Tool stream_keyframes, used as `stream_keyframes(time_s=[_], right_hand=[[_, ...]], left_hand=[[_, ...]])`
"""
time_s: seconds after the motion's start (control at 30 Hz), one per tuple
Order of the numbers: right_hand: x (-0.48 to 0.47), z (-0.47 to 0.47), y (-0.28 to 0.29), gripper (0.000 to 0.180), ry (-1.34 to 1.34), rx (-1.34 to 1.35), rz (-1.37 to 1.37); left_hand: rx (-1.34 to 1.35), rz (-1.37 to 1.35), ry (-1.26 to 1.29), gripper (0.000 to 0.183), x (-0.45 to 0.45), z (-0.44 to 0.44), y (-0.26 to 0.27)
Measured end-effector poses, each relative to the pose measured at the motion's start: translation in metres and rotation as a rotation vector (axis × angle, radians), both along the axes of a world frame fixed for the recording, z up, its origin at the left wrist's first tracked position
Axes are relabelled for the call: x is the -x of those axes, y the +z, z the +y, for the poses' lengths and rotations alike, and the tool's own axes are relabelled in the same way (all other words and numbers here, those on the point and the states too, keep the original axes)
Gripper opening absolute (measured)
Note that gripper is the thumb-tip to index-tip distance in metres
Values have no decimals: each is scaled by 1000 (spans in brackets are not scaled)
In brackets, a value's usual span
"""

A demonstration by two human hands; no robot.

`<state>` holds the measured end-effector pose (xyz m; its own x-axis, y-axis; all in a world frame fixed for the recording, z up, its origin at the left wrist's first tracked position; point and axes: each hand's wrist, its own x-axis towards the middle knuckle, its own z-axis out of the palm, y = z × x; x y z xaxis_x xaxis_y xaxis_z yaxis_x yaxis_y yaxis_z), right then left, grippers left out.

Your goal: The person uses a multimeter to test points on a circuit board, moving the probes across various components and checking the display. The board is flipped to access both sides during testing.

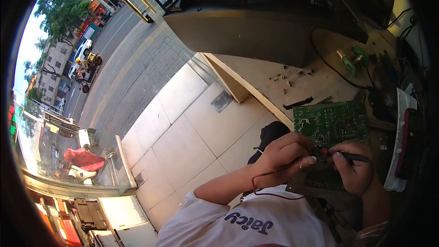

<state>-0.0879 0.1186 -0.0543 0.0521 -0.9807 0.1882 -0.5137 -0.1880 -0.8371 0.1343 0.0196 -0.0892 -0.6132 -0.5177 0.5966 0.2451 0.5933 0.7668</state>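
Note:
A green printed circuit board (329, 123) lies with its soldered side up, partly on the bench and partly in front of me. My left hand (288, 154) is at its left edge, fingers pinched together; a thin red wire (255, 181) runs from this hand, whose fingers hide what is held. My right hand (353, 168) grips a black test probe (355, 157) over the board. A small red piece (324, 152) shows between the two hands, close to the board; the exact contact point is hidden.
Loose screws (288, 82) and a green-flanged spool (356, 60) lie on the wooden bench (250, 65). A large dark equipment housing (247, 34) stands at the back. Black cables and a white plastic strip (399, 140) are at right. Left are a tiled floor (181, 133) and a glass case (113, 164).

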Motion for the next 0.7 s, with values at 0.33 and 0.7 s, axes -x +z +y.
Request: stream_keyframes(time_s=[0.33, 0.7], right_hand=[[0, -1, 6, 10, -64, -108, -108], [-7, -1, 5, 11, -76, -128, -175]], left_hand=[[-22, -31, 41, 10, 0, 3, 1], [6, -53, 82, 6, -4, 5, 3]])
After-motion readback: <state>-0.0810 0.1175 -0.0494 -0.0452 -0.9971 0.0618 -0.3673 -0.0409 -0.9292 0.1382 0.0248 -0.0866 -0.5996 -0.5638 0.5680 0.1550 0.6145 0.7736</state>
